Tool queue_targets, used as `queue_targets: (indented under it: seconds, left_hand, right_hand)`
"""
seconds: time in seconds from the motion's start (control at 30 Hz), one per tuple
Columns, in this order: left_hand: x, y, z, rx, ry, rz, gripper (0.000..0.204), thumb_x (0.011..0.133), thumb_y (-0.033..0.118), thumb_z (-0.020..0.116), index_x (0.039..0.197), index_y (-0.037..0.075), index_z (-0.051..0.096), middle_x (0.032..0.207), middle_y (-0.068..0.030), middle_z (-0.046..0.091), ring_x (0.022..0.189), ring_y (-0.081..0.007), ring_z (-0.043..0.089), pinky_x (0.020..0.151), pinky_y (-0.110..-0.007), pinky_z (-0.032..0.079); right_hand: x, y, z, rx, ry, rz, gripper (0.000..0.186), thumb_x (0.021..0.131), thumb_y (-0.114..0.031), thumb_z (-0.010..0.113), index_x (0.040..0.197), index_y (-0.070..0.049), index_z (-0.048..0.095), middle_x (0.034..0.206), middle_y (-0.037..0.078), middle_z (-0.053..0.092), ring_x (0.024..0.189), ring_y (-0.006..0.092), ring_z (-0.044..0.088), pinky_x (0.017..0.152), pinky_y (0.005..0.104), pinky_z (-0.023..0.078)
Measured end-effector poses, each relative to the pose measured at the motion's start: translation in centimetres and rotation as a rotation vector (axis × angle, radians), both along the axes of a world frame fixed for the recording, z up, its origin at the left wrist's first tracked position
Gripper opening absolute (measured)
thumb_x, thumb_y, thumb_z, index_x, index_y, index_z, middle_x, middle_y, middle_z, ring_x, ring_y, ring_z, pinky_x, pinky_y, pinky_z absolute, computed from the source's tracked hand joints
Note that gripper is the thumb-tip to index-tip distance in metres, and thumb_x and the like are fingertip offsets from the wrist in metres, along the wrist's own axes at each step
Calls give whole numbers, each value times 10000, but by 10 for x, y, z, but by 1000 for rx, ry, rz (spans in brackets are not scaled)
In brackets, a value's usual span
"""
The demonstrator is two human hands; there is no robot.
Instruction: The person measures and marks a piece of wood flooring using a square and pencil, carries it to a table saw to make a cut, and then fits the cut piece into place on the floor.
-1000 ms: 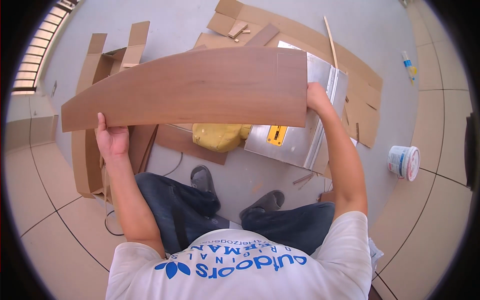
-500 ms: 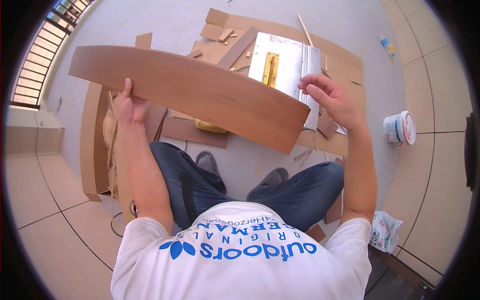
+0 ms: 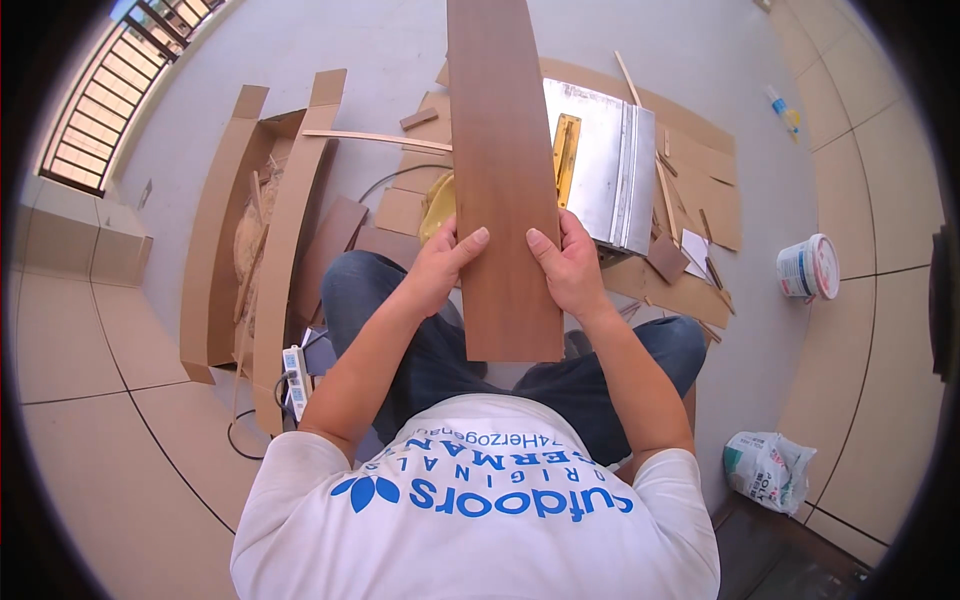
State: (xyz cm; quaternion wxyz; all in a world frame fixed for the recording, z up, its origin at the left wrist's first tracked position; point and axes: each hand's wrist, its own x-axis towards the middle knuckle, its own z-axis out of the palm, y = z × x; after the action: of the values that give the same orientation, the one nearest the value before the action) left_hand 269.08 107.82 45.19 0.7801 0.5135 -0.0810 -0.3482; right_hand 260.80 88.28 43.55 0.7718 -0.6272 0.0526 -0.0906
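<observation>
A long brown wooden plank [image 3: 505,150] points straight away from me, its near end above my lap and its far end cut off by the top of the view. My left hand [image 3: 440,262] grips its left edge, thumb on the upper face. On the opposite edge, my right hand [image 3: 570,262] holds it the same way. Just beyond my right hand lies a table saw with a silver metal top [image 3: 605,150] and a yellow insert plate [image 3: 566,160]. Part of the saw is hidden behind the plank. A yellow object [image 3: 437,205] shows partly at the plank's left side.
At left, an open cardboard box [image 3: 285,270] holds scraps and shavings. A power strip [image 3: 296,380] lies by my left knee. Flattened cardboard [image 3: 700,140] with wood offcuts spreads under the saw. A white bucket [image 3: 808,268] and a plastic bag [image 3: 768,470] stand at right. Railing [image 3: 110,90] at far left.
The plank has turned from lying crosswise to pointing away from me. My right hand, free of the plank before, now holds its right edge. My left hand has moved right with it.
</observation>
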Motion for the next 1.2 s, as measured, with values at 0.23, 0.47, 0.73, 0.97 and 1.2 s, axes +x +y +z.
queue_targets:
  seconds: [0.23,0.47,0.73,0.97,1.2]
  left_hand:
    - [16,-8,-46,427,-139,-29,551,1015,240,745,1423,-51,517,1250,-150,701,1086,-181,696,949,-329,574]
    - [65,-43,-38,574,-179,-103,608,1006,272,753,1435,-83,509,1261,-191,704,1102,-210,698,963,-344,567]
    - [182,-126,-77,739,-396,-126,771,896,360,848,1429,-88,519,1290,-235,704,1173,-259,703,1010,-359,555]
    - [335,-244,-135,846,-604,-157,935,866,546,837,1465,-93,509,1283,-224,715,1115,-280,722,987,-379,563]
    - [370,-289,-133,880,-789,-182,923,872,654,770,1399,-82,587,1290,-258,712,1165,-338,713,1031,-416,542]
  right_hand:
    - [56,-1,-75,-132,104,-283,363,1029,-234,683,1244,52,619,1133,169,738,1025,221,691,922,365,548]
    - [103,-23,-104,18,287,-407,329,1035,-245,680,1188,45,652,1096,150,745,974,215,698,885,352,560]
    - [115,-85,-72,-728,339,-422,420,1000,-285,656,1301,8,631,1309,204,572,1092,355,661,953,432,543]
    - [110,-224,-81,-826,383,-779,385,1014,-274,664,1283,1,664,1215,151,601,976,267,621,930,408,531]
    - [185,-329,-119,-1099,386,-704,455,1027,-350,643,1332,-14,657,1377,217,557,1257,367,603,1065,434,497]
